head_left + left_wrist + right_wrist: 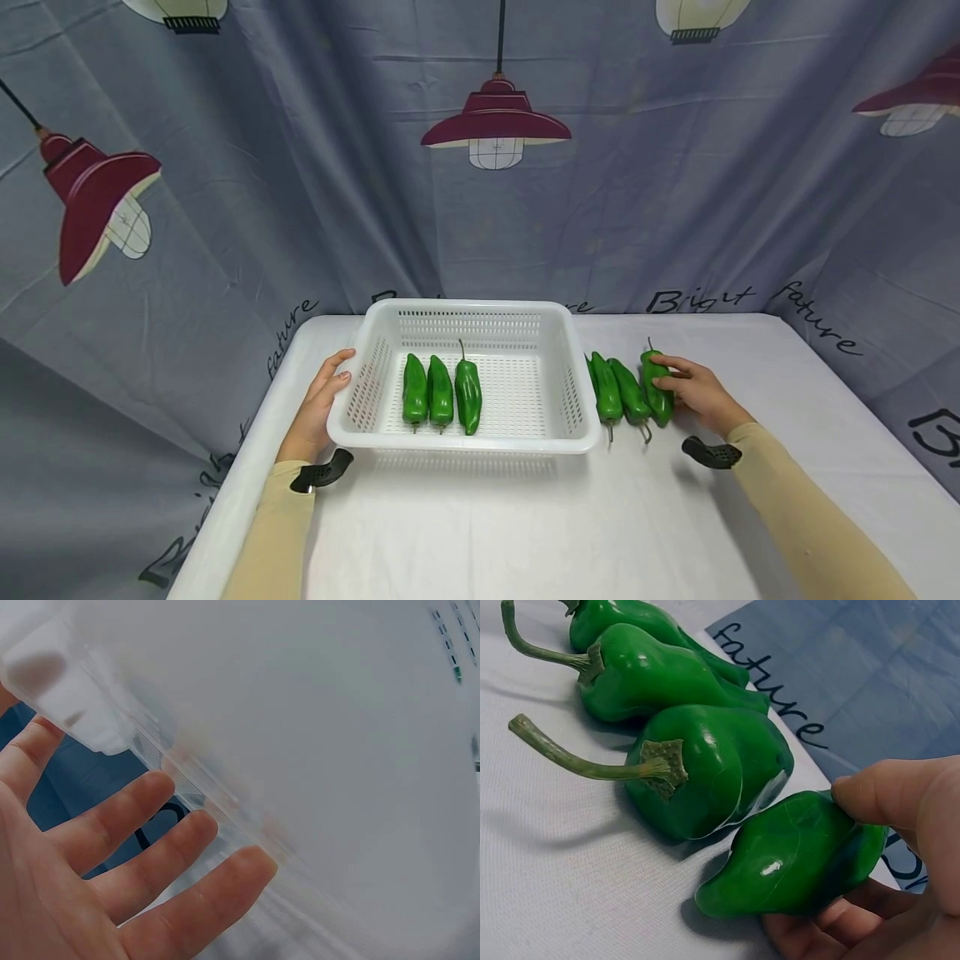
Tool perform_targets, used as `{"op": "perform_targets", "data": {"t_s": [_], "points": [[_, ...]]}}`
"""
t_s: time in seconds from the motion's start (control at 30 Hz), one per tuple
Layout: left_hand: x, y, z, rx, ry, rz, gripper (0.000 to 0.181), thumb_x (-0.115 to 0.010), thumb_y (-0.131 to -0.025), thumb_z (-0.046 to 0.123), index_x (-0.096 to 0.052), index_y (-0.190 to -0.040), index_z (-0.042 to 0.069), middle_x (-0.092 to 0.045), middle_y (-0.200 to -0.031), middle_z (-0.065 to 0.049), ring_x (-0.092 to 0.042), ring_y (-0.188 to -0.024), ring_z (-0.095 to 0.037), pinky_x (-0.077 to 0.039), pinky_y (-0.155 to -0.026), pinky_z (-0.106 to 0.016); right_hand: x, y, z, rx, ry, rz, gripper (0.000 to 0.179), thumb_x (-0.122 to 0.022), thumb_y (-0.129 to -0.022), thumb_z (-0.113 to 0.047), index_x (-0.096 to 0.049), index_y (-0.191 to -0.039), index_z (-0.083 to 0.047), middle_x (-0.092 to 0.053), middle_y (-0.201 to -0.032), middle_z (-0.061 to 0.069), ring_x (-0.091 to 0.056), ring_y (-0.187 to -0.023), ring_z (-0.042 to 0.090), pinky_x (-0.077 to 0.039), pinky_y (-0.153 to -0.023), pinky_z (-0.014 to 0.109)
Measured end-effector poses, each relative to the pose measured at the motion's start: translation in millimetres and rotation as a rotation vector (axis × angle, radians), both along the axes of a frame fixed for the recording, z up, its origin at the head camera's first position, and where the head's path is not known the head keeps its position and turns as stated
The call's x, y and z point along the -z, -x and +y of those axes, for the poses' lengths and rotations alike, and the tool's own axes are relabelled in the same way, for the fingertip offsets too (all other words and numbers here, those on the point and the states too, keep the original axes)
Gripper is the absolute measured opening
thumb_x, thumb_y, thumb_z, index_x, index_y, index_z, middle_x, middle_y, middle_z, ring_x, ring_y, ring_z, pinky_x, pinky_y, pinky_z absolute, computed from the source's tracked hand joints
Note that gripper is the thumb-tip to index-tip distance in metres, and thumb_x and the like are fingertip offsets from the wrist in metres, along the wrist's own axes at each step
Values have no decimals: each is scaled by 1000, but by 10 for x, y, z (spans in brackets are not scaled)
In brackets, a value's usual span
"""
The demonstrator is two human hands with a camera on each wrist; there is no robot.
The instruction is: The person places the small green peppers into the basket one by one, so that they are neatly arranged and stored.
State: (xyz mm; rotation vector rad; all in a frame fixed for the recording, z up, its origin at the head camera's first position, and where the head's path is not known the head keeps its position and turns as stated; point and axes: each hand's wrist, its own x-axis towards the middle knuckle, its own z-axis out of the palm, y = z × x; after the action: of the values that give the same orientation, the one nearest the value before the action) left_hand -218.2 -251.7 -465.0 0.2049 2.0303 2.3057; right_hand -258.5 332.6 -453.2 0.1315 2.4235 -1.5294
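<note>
My right hand (pixel 705 396) pinches a green pepper (pixel 795 859) between thumb and fingers, at the right end of a row on the table. Left of it lie more green peppers (pixel 630 392), side by side, most stems pointing toward me. A white plastic basket (pixel 465 444) with perforated walls stands in the middle. Inside are three green peppers, one left (pixel 415 390), one centre (pixel 440 392), and one right (pixel 468 396) with its stem pointing away. My left hand (pixel 307 417) is at the basket's left side, its fingers fairly straight along the wall in the left wrist view.
A white cloth covers the table (pixel 465 533). Behind and around it hangs a grey-blue curtain (pixel 337 167) printed with lamps and lettering. Black straps (pixel 712 454) sit at both wrists. The basket's right wall stands close beside the row of peppers.
</note>
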Motion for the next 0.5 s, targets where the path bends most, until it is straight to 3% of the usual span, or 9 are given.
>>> {"op": "perform_targets", "data": {"t_s": [0.5], "points": [[3, 4, -2, -8, 20, -6, 33, -41, -109, 29, -38, -142, 31, -48, -136, 12, -57, -116, -4, -52, -92, -22, -38, 11, -12, -23, 72, -7, 67, -53, -106, -23, -21, -163, -11, -30, -157, 28, -61, -92, -1, -56, -79, 29]]}}
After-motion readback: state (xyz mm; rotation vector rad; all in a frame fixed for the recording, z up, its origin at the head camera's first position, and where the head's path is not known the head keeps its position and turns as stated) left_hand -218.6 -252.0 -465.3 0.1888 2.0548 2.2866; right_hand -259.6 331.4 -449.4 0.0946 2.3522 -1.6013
